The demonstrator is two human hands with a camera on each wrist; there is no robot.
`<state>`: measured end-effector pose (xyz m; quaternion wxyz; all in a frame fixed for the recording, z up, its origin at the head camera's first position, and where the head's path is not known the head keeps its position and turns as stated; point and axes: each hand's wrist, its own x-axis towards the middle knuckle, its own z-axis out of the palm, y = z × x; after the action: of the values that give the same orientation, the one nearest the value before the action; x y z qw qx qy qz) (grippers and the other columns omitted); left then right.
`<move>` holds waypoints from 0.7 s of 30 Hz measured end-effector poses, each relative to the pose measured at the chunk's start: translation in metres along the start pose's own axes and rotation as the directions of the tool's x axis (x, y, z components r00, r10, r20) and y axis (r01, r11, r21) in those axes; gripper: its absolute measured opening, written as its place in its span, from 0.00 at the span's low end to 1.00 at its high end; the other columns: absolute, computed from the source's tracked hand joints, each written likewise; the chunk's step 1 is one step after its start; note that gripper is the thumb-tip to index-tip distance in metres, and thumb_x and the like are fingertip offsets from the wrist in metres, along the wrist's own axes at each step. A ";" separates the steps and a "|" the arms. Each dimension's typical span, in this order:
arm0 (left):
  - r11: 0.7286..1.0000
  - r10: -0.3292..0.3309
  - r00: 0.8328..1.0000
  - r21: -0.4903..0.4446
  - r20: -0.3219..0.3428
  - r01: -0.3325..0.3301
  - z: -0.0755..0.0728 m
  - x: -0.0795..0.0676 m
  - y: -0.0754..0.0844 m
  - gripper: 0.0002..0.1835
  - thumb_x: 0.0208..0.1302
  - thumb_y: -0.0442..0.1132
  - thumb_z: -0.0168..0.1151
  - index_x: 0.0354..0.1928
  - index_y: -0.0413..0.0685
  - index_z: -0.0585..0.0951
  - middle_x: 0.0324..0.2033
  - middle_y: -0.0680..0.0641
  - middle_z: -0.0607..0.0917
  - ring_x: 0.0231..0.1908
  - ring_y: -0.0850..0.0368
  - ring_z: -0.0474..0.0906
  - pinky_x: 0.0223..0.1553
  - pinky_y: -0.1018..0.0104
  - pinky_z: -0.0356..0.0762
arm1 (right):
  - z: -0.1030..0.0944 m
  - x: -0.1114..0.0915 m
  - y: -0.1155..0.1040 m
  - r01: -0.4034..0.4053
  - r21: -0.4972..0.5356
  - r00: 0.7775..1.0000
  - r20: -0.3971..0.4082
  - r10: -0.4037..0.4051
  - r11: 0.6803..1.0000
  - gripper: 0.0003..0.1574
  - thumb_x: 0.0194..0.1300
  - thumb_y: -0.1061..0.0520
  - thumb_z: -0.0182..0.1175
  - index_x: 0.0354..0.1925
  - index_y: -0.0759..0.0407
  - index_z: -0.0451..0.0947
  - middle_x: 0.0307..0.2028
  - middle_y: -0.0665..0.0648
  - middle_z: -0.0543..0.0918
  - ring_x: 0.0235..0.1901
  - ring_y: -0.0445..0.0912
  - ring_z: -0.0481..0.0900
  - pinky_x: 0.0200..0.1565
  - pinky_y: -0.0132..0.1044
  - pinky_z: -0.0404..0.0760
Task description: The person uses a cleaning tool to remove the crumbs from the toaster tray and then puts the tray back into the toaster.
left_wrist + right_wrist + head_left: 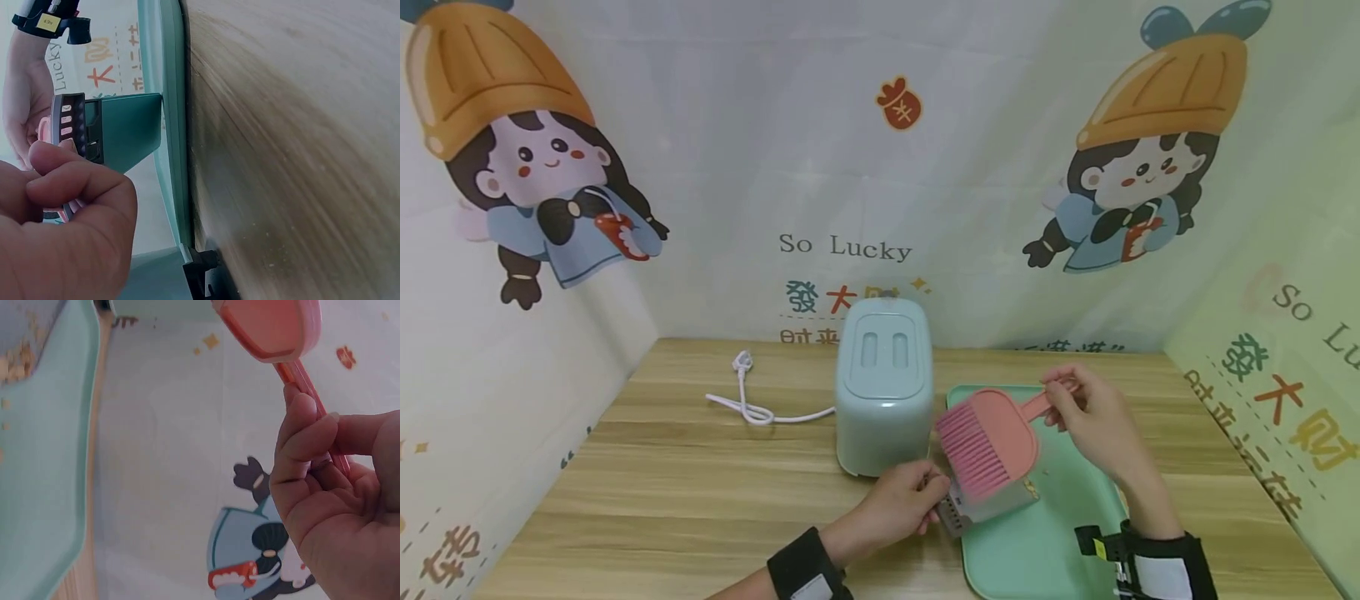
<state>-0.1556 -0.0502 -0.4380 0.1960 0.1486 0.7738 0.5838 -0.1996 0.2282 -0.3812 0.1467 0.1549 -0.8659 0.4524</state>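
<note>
My left hand grips the slotted dark end of a flat grey crumb tray, tilted over the green serving tray. In the left wrist view the slotted end shows beyond my curled fingers. A pink brush is pinched by its handle in my right hand, its bristles hanging over the crumb tray and covering part of it. Pale crumbs gather at the crumb tray's far edge, with a few on the serving tray in the right wrist view.
Left of the serving tray stands a light green toaster with two slots in its lid. Its white cord, loosely knotted, lies with the plug on the wooden table. A printed cloth hangs behind and along the sides.
</note>
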 end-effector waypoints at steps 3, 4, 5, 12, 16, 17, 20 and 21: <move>1.000 -0.003 1.000 0.016 0.006 0.003 0.000 -0.001 0.000 0.10 0.72 0.44 0.50 0.36 0.48 0.77 0.22 0.51 0.77 0.19 0.61 0.71 0.18 0.72 0.66 | 0.008 0.002 0.005 0.000 -0.033 1.000 0.023 0.001 0.999 0.07 0.74 0.58 0.50 0.46 0.58 0.72 0.25 0.56 0.78 0.22 0.49 0.77 0.20 0.35 0.76; 1.000 -0.005 1.000 0.023 0.007 0.005 0.000 -0.001 0.000 0.10 0.72 0.44 0.50 0.36 0.48 0.77 0.21 0.52 0.77 0.19 0.61 0.71 0.18 0.72 0.66 | 0.009 0.001 0.007 -0.008 -0.052 1.000 0.020 0.009 0.999 0.07 0.74 0.58 0.50 0.46 0.58 0.72 0.24 0.56 0.78 0.22 0.48 0.77 0.19 0.35 0.75; 1.000 -0.004 1.000 0.028 0.005 0.004 0.001 -0.001 -0.001 0.10 0.72 0.44 0.50 0.36 0.48 0.77 0.22 0.51 0.77 0.19 0.61 0.71 0.18 0.71 0.66 | 0.009 0.001 0.009 -0.019 -0.073 1.000 0.007 0.019 0.997 0.07 0.74 0.59 0.49 0.46 0.59 0.72 0.24 0.56 0.78 0.22 0.47 0.77 0.19 0.35 0.75; 0.999 -0.008 1.000 0.042 -0.008 0.008 0.000 0.000 -0.006 0.10 0.72 0.44 0.51 0.37 0.48 0.78 0.22 0.51 0.78 0.18 0.61 0.70 0.17 0.71 0.65 | -0.004 -0.004 0.023 -0.084 -0.200 0.992 -0.107 0.063 0.976 0.10 0.74 0.59 0.46 0.46 0.62 0.72 0.25 0.57 0.79 0.22 0.45 0.77 0.17 0.35 0.73; 0.999 -0.002 1.000 0.032 -0.009 0.003 -0.001 0.001 -0.005 0.10 0.72 0.45 0.51 0.38 0.48 0.78 0.22 0.52 0.78 0.18 0.61 0.70 0.17 0.71 0.65 | -0.014 -0.005 0.023 -0.086 -0.212 0.988 -0.146 0.056 0.974 0.11 0.74 0.60 0.44 0.45 0.64 0.72 0.27 0.59 0.81 0.22 0.47 0.78 0.18 0.35 0.76; 1.000 -0.002 1.000 0.029 -0.009 0.002 -0.001 0.001 -0.005 0.10 0.72 0.45 0.51 0.38 0.48 0.79 0.22 0.52 0.78 0.18 0.61 0.70 0.17 0.71 0.65 | -0.016 -0.005 0.022 -0.084 -0.213 0.987 -0.152 0.052 0.974 0.12 0.74 0.59 0.45 0.46 0.63 0.73 0.28 0.59 0.81 0.22 0.47 0.78 0.19 0.35 0.76; 1.000 -0.006 1.000 0.020 -0.003 0.006 -0.002 0.001 -0.004 0.11 0.72 0.45 0.51 0.38 0.48 0.79 0.21 0.52 0.77 0.18 0.61 0.70 0.17 0.71 0.65 | -0.020 -0.005 0.015 -0.060 -0.177 0.987 -0.156 0.032 0.982 0.12 0.74 0.58 0.46 0.46 0.63 0.73 0.28 0.59 0.80 0.23 0.45 0.79 0.19 0.35 0.78; 1.000 -0.007 1.000 0.020 -0.002 0.007 -0.002 0.001 -0.004 0.11 0.72 0.45 0.51 0.39 0.47 0.79 0.21 0.52 0.77 0.18 0.61 0.70 0.17 0.71 0.65 | -0.021 -0.004 0.013 -0.043 -0.162 0.989 -0.147 0.019 0.986 0.11 0.74 0.57 0.47 0.47 0.62 0.73 0.28 0.59 0.80 0.23 0.45 0.79 0.20 0.35 0.78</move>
<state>-0.1572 -0.0526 -0.4411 0.1959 0.1474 0.7803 0.5754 -0.1984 0.2531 -0.3811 0.2144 0.0951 -0.8897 0.3916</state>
